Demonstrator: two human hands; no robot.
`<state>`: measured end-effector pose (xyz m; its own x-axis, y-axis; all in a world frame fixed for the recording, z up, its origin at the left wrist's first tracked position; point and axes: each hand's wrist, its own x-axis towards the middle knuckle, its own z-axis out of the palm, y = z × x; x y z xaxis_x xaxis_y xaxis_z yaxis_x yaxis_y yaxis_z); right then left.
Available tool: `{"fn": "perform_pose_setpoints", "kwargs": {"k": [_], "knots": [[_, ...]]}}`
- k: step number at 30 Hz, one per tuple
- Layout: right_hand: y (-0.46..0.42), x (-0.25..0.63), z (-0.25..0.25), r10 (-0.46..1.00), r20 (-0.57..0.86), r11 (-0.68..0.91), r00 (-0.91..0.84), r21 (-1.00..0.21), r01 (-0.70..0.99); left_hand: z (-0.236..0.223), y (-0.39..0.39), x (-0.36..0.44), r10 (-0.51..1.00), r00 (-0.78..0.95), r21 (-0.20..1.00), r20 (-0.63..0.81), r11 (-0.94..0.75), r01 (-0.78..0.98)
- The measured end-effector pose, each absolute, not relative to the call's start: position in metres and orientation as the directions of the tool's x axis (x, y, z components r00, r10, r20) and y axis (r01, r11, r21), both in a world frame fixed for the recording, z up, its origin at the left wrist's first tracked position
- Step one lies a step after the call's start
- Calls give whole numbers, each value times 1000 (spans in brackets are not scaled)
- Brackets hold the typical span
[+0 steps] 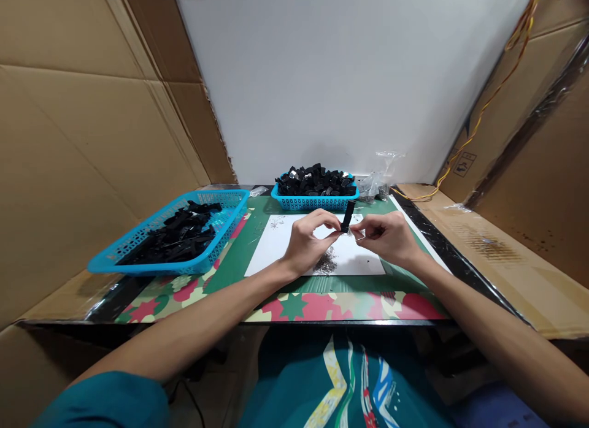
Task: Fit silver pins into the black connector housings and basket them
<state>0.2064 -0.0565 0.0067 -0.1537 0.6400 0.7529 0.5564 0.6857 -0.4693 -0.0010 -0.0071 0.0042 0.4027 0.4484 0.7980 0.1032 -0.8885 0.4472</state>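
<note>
Baskets (315,203) number two; left hand (311,238) pinches one black strip (348,216), right hand (390,236) one thin piece (361,237).

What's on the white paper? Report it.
A heap of tiny pieces lies near the front edge, a sparser scatter at the far left corner. The paper behind the left hand and right hand is hidden.

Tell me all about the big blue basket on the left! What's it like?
The big blue basket is bright blue and looks like plastic. It has low walls with lots of little holes, a smooth rim and rounded corners. It sits upright with its top open, at the left end of the green mat. Inside is a messy heap of black pieces, and some blue floor shows at the far right. Neither the left hand nor the right hand touches it.
</note>
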Motion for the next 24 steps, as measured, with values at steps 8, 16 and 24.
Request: {"fn": "perform_pose_setpoints", "kwargs": {"k": [8, 16, 24], "knots": [[-55, 206, 4, 605, 766, 709, -217, -393, 586, 3, -5, -2, 388, 408, 379, 827, -919, 106], [-54, 207, 5, 649, 733, 713, -206, -492, 500, 3, -4, -3, 363, 436, 367, 824, -927, 77], [-52, 210, 5, 696, 686, 696, -215, -570, 437, 5, -2, -4, 453, 432, 506, 780, -862, -11]]}}
